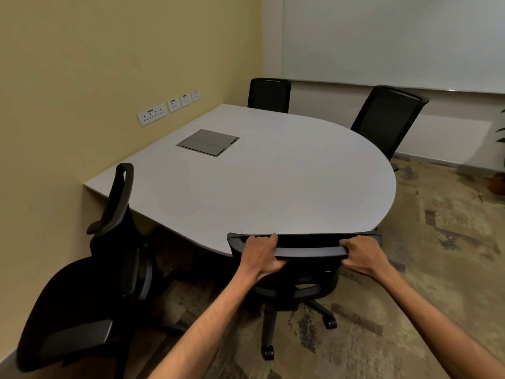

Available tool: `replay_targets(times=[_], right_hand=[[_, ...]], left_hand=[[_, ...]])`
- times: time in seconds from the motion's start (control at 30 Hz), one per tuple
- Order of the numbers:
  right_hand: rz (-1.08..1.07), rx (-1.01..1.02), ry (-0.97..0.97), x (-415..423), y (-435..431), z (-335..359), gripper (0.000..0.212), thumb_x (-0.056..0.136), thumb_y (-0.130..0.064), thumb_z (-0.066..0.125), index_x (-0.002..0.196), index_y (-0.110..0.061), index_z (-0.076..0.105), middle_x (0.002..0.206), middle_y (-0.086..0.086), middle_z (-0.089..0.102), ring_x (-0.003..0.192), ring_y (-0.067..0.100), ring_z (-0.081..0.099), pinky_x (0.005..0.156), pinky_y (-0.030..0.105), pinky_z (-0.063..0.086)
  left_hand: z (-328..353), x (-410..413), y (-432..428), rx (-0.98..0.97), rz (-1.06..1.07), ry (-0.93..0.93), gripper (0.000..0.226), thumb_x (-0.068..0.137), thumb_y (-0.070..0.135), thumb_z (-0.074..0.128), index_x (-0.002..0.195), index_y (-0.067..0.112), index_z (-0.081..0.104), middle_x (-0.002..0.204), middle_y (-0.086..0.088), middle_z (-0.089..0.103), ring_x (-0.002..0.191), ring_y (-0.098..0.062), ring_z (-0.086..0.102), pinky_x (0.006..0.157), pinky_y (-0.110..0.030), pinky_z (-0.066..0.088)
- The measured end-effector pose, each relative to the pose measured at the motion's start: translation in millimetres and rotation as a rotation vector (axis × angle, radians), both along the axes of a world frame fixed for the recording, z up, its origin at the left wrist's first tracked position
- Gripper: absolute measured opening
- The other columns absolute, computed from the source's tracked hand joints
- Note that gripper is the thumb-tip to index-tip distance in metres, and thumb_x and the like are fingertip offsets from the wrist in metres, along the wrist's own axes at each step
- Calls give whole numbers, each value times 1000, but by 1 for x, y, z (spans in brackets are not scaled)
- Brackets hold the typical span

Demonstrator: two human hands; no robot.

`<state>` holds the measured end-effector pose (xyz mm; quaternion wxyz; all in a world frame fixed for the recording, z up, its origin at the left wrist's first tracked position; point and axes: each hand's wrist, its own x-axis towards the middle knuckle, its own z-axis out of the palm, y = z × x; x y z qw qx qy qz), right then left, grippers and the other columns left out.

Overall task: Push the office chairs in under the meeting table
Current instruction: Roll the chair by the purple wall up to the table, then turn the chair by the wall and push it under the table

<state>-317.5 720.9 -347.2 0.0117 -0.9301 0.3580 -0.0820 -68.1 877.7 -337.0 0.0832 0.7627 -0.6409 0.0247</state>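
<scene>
A black mesh office chair [306,251] stands at the near rounded edge of the white meeting table [273,173], its backrest top right at the rim and its seat hidden beneath. My left hand [261,255] grips the left end of the backrest's top bar. My right hand [360,255] grips the right end. A second black chair [90,283] stands at the near left, turned sideways with its seat out from the table. Two more black chairs, one at the far side [269,94] and one at the far right [388,119], stand close against the table.
A yellow wall with sockets [153,114] runs along the table's left side. A grey cable hatch [208,142] is set into the tabletop. A whiteboard [396,36] fills the back wall. A potted plant [498,170] stands at the right edge on patterned carpet [423,269].
</scene>
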Motion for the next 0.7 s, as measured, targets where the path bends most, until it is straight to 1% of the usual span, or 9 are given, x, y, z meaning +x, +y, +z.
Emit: replay_targets(times=[0.07, 0.1, 0.13, 0.2, 0.27, 0.33, 0.43, 0.57, 0.7], right_hand=[[75, -14, -56, -3, 3, 0, 28, 72, -58, 48, 73, -29, 46, 61, -12, 45, 58, 14, 48, 63, 30, 28], [104, -37, -81, -4, 5, 0, 36, 78, -66, 49, 82, -30, 47, 72, -12, 49, 67, 12, 49, 69, 31, 30], [125, -59, -105, -4, 8, 1, 43, 79, -71, 50, 92, -31, 48, 84, -11, 51, 77, 10, 49, 74, 33, 32], [131, -76, -157, 2, 16, 7, 57, 79, -75, 50, 114, -30, 47, 107, -6, 50, 96, 12, 48, 88, 37, 33], [101, -114, -222, 13, 25, 15, 62, 82, -73, 44, 124, -27, 44, 121, 0, 47, 110, 18, 46, 97, 41, 28], [50, -148, -294, 28, 32, 26, 64, 86, -71, 36, 129, -24, 42, 128, 4, 45, 119, 21, 43, 100, 42, 24], [25, -146, -376, 56, 47, 40, 64, 89, -67, 30, 134, -21, 38, 134, 6, 41, 126, 23, 39, 101, 44, 23], [72, -142, -418, 98, 61, 54, 63, 91, -61, 32, 139, -21, 32, 139, 5, 40, 131, 23, 35, 104, 47, 22], [146, -121, -448, 151, 61, 66, 63, 90, -61, 34, 140, -23, 31, 139, 1, 39, 132, 20, 34, 104, 45, 23]], left_hand=[[-3, -1, 14, -130, 8, -3, 66, 79, 77, 45, 95, 14, 52, 81, -1, 63, 71, -21, 57, 79, -37, 42], [-4, -1, 22, -216, 17, -3, 69, 79, 80, 43, 98, 14, 52, 87, -2, 61, 77, -21, 55, 83, -37, 42], [-4, -1, 30, -293, 41, 1, 71, 80, 80, 42, 101, 14, 52, 96, -4, 60, 85, -22, 54, 87, -38, 42], [-4, 0, 44, -383, 136, 7, 71, 84, 74, 46, 112, 9, 53, 114, -10, 58, 105, -27, 53, 96, -43, 43], [3, 1, 55, -405, 265, 27, 70, 88, 67, 48, 124, 7, 50, 129, -14, 54, 124, -31, 49, 108, -47, 38], [12, 5, 64, -404, 371, 55, 70, 92, 63, 44, 134, 6, 44, 141, -15, 48, 136, -32, 40, 117, -47, 30], [23, 16, 84, -428, 477, 58, 72, 95, 59, 40, 142, 5, 37, 150, -17, 40, 143, -33, 32, 120, -46, 22], [37, 34, 108, -450, 591, 7, 74, 97, 55, 40, 148, 2, 30, 155, -20, 33, 147, -34, 25, 122, -45, 17], [54, 64, 127, -443, 679, -18, 77, 98, 52, 38, 153, 3, 19, 161, -19, 20, 151, -31, 12, 124, -41, 3]])
